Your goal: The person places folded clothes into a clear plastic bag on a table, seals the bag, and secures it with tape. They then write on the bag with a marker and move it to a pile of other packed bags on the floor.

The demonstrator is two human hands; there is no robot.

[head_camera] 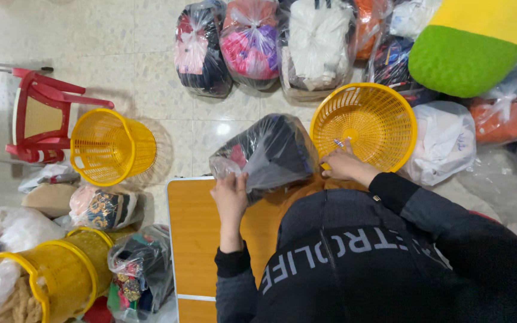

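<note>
Head view, orange table (195,239), tiled floor (121,48)

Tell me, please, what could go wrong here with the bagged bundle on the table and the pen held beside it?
The bagged bundle overhangs the far edge of the orange table, steadied only by the left hand, so it might tip to the floor. The right hand holds a pen close to the thin plastic, whose tip might snag or tear it. The yellow basket stands right by that hand, so a quick move might knock it.
</note>
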